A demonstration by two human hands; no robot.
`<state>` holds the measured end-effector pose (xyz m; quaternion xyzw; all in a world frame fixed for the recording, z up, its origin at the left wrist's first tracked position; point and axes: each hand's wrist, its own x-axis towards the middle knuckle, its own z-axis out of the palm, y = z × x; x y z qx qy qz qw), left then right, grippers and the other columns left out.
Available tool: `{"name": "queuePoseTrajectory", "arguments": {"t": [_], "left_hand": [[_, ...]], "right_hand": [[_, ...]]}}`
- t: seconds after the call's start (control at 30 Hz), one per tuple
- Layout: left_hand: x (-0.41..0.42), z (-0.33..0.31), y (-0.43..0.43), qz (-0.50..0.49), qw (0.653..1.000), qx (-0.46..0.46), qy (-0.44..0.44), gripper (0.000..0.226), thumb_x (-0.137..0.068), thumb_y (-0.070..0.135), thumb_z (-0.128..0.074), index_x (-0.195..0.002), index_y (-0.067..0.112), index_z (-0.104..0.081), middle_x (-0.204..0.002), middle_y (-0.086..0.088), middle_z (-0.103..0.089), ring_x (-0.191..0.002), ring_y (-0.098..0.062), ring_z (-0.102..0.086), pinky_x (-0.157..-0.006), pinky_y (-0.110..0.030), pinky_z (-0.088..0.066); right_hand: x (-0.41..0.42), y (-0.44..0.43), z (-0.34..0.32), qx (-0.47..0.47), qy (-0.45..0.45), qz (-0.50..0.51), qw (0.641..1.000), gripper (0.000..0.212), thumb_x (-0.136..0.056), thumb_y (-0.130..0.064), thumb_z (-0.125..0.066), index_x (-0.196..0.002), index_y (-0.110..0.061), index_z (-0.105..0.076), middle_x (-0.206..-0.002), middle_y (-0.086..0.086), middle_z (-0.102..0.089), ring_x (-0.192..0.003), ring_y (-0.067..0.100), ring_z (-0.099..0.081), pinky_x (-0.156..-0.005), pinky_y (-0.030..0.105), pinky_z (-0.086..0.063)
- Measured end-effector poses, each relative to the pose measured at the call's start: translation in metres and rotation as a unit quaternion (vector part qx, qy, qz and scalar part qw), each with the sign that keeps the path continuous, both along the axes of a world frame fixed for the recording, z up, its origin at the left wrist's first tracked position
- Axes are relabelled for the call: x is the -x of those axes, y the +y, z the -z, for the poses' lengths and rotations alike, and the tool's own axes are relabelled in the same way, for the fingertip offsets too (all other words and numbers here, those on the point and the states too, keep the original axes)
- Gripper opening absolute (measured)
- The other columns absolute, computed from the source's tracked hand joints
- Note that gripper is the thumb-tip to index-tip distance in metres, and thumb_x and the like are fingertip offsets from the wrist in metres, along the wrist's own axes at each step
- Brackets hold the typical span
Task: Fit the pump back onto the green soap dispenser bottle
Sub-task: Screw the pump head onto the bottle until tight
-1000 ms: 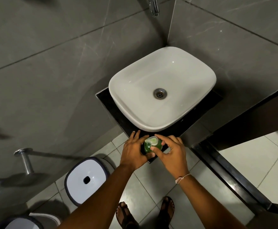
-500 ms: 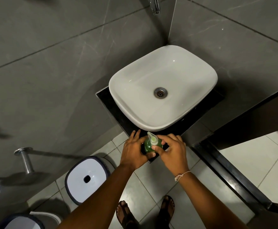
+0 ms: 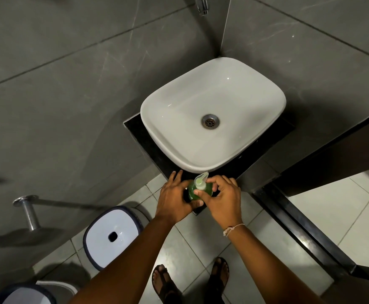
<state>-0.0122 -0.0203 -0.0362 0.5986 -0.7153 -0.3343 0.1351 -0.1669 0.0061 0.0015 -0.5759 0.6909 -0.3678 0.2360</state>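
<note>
Grey-tiled washroom corner; white basin [image 3: 212, 115] on black counter [image 3: 139, 137]. Green soap dispenser bottle [image 3: 197, 190]: upright on the counter's near corner, just in front of the basin. Pump [image 3: 200, 180]: pale, seated atop the bottle, nozzle toward the basin. Left hand [image 3: 174, 199]: fingers wrapped around the bottle's left side. Right hand [image 3: 224, 198]: thumb and fingertips pinching the pump collar. White-lidded bin [image 3: 111, 235] on floor, lower left.

Both hands [image 3: 201, 199] around green bottle [image 3: 195, 190], pump [image 3: 200, 180] seemingly seated.
</note>
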Motion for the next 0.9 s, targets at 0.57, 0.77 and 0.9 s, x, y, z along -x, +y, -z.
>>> {"name": "queuePoseTrajectory", "arguments": {"t": [0.57,0.77,0.9], "left_hand": [[0.0004,-0.0021,0.0004,0.009,1.000,-0.004,-0.009,0.072,-0.069,0.059,-0.075,-0.132,0.031,-0.054,-0.162,-0.008,-0.021,-0.151,-0.027,-0.010,-0.119,-0.051,-0.025],[0.0008,-0.0019,0.0000,0.006,1.000,0.001,-0.015,0.074,-0.070,0.062,-0.073,-0.134,0.031,-0.053,-0.162,-0.007,-0.023,-0.151,-0.027,-0.012,-0.119,-0.051,-0.025],[0.0008,-0.0022,-0.0004,0.005,1.000,0.001,-0.014,0.071,-0.069,0.060,-0.075,-0.132,0.031,-0.055,-0.161,-0.008,-0.024,-0.151,-0.028,-0.013,-0.118,-0.051,-0.025]], "right_hand": [[-0.0017,0.0024,-0.0016,-0.018,0.010,0.013,1.000,0.035,-0.060,-0.042,-0.083,-0.073,-0.029,-0.054,-0.070,-0.013,-0.046,-0.075,0.017,-0.045,-0.071,0.045,-0.046],[0.0044,0.0016,0.0003,-0.025,0.010,-0.027,0.999,0.032,-0.070,-0.033,-0.080,-0.100,-0.025,-0.073,-0.095,-0.007,-0.060,-0.094,0.021,-0.050,-0.085,0.047,-0.046],[-0.0021,0.0024,0.0026,-0.027,0.045,-0.003,0.999,0.031,-0.069,-0.033,-0.080,-0.097,-0.022,-0.072,-0.104,-0.006,-0.063,-0.104,0.021,-0.050,-0.088,0.038,-0.037]]}}
